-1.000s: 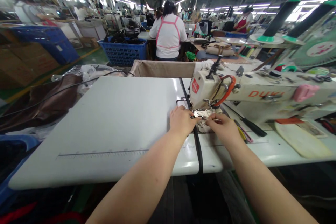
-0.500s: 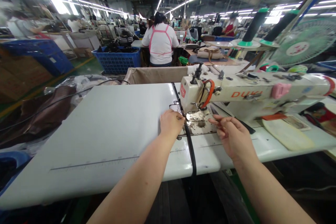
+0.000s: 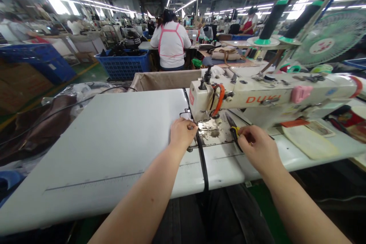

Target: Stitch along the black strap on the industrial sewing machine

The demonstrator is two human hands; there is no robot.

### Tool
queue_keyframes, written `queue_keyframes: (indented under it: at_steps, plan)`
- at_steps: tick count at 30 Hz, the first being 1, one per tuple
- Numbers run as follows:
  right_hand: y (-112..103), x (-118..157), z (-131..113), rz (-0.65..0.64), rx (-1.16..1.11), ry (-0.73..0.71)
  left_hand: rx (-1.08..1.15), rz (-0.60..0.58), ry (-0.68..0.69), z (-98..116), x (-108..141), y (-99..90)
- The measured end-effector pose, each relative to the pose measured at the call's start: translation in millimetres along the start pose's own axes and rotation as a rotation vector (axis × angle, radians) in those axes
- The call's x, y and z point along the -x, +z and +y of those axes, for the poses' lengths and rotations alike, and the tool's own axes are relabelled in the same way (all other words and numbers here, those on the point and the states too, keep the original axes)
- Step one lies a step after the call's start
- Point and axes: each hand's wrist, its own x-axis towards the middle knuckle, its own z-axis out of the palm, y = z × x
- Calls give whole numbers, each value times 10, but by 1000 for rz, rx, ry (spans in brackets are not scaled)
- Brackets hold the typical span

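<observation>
On the black strap [image 3: 203,167], beside the needle area of the white sewing machine [image 3: 257,93], my left hand [image 3: 183,132] has its fingers pinched together; what they grip is too small to make out. The strap runs across the table and hangs over its front edge. To the right of the metal needle plate [image 3: 215,134], my right hand [image 3: 256,143] is closed on the yellow and black handle of small scissors [image 3: 234,129]. Their dark blades point up and away, toward the machine.
A pale yellow pad [image 3: 311,143] lies right of my right hand. Behind the machine are thread cones [image 3: 271,23] and a green fan [image 3: 323,45]. A fabric-lined bin [image 3: 166,80] borders the table's far edge. A person [image 3: 171,42] sits ahead near a blue basket [image 3: 124,63].
My right hand has moved slightly and now grips the scissors, which are plainly visible. My left hand stays pinched by the needle area. The whole view has shifted a little.
</observation>
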Motion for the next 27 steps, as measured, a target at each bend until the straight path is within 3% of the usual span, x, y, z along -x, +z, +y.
queue_keyframes:
  at_steps: [5,11,14,18,20,27]
  plan:
    - [-52,84,61,17,88,-141,-15,10,24,-31,21,12]
    - [-121,239,-26,24,-24,-198,34,-18,20,-12,84,-31]
    - [-145,384,-131,-35,-149,-180,181,-132,-48,48,164,-97]
    - [-130,612,-326,-155,-338,-173,558,-450,-283,145,273,-185]
    - [-95,711,-423,-213,-413,-181,704,-545,-355,184,306,-209]
    - [126,923,-543,-381,-497,-172,842,-563,-356,211,320,-186]
